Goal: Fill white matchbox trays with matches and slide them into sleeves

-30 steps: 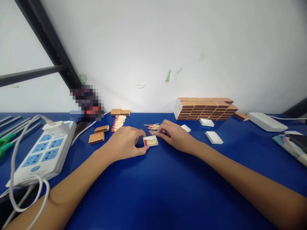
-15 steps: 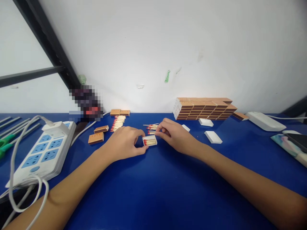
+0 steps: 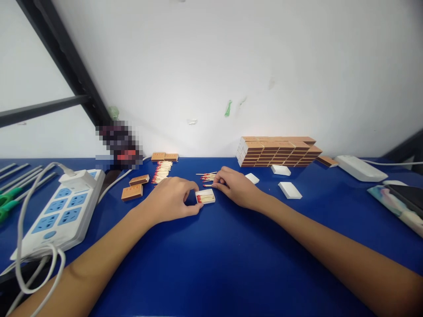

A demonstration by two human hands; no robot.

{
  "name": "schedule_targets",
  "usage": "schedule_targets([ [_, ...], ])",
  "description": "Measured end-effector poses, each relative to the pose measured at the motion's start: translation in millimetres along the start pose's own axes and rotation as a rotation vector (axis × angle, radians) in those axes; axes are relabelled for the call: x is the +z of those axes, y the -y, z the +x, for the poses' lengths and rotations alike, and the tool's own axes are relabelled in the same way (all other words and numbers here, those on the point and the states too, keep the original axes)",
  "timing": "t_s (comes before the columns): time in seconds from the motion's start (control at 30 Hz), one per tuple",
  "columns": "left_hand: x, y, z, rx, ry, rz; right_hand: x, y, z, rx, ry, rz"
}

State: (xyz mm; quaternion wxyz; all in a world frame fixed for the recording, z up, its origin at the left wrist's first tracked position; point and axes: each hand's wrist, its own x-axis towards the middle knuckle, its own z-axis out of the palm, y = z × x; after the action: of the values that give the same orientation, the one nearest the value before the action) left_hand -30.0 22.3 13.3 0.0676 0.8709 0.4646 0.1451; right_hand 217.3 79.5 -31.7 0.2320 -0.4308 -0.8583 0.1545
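A small white matchbox tray [image 3: 210, 192] lies flat on the blue table, with several red-headed matches [image 3: 205, 198] inside along its near side. The thumb and fingers of my left hand [image 3: 172, 198] grip the tray by its left end. Just beyond the tray is a loose pile of matches [image 3: 207, 177]. My right hand [image 3: 236, 187] is closed in a pinch at the near edge of that pile, on the end of a single match [image 3: 208, 185] whose red head points left.
A larger row of matches [image 3: 161, 171] lies back left, near closed matchboxes [image 3: 132, 192]. Stacked matchboxes [image 3: 277, 152] stand against the wall. White trays [image 3: 290, 190] lie at right. A power strip [image 3: 59, 211] with looping cable is at left; a phone [image 3: 408, 198] is far right.
My right fingertips have shifted slightly at the pile's near edge, and a single match now shows at them. My left hand keeps its hold on the tray. The view has shifted slightly.
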Motion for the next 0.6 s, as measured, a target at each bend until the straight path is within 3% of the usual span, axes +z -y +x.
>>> schedule_targets([
  [0.2, -0.8, -2, -1, -0.007, 0.018, -0.031, -13, 23, -11, -0.045, -0.077, 0.096],
  [0.33, -1.3, -6, -2, 0.000, 0.017, -0.050, -9, 37, -19, -0.111, 0.021, 0.030],
  [0.4, -1.3, -9, -2, 0.000, 0.023, -0.058, -7, 38, -21, -0.118, 0.025, 0.023],
  [0.6, 1.5, -10, -3, -0.009, 0.016, -0.077, -8, 19, -19, -0.096, -0.119, 0.081],
])
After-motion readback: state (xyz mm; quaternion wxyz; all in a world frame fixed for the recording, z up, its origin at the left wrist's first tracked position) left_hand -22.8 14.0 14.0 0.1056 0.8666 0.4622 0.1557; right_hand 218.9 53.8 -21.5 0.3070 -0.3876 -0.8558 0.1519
